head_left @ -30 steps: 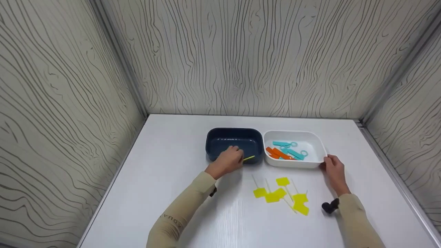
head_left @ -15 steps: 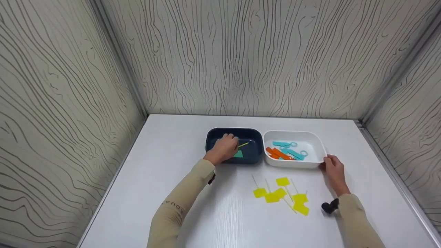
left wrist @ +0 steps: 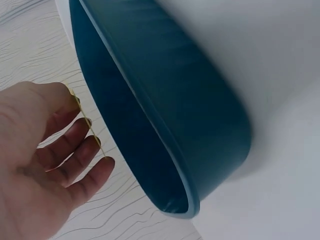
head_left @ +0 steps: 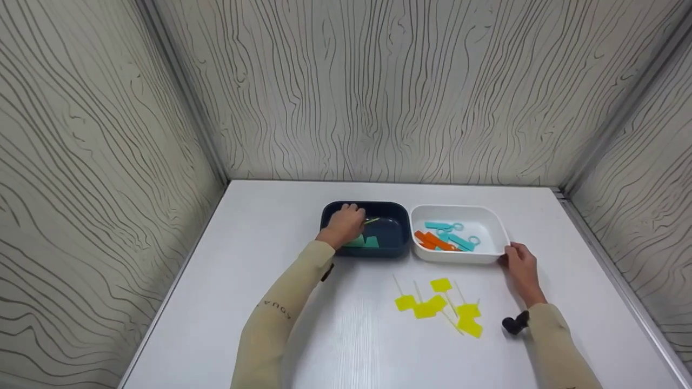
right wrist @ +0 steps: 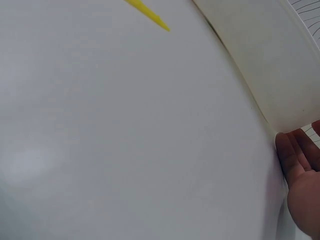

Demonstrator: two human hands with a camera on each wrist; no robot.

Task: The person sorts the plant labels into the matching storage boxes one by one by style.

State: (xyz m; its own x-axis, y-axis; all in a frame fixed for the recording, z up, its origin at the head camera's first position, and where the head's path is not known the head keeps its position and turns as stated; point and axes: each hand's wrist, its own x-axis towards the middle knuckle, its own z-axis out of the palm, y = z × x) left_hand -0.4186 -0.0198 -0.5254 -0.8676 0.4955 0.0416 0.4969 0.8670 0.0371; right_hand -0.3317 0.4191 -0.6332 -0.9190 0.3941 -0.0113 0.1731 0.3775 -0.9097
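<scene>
My left hand [head_left: 346, 224] is over the dark blue bin [head_left: 399, 246], pinching a flag pick [left wrist: 85, 114] that shows as a thin yellow line along the fingertips in the left wrist view. In the head view a short yellow length of it sticks out to the right of the fingers. Below the hand, two flat green pieces [head_left: 371, 241] lie inside the bin near its front wall. My right hand [head_left: 523, 273] grips the front right corner of the white bin [head_left: 459, 258], its fingers [right wrist: 287, 152] curled at that corner.
Inside the white bin are several turquoise [head_left: 461, 241] and orange [head_left: 440, 241] flat pieces, some with rings. Several yellow flag picks [head_left: 440, 284] lie on the white table [head_left: 357, 351] in front of it. The bins stand side by side, with a patterned wall [head_left: 351, 108] behind.
My left hand has moved left and farther back over the dark blue bin with the flag pick, uncovering the green pieces. My right hand stays at the white bin's corner.
</scene>
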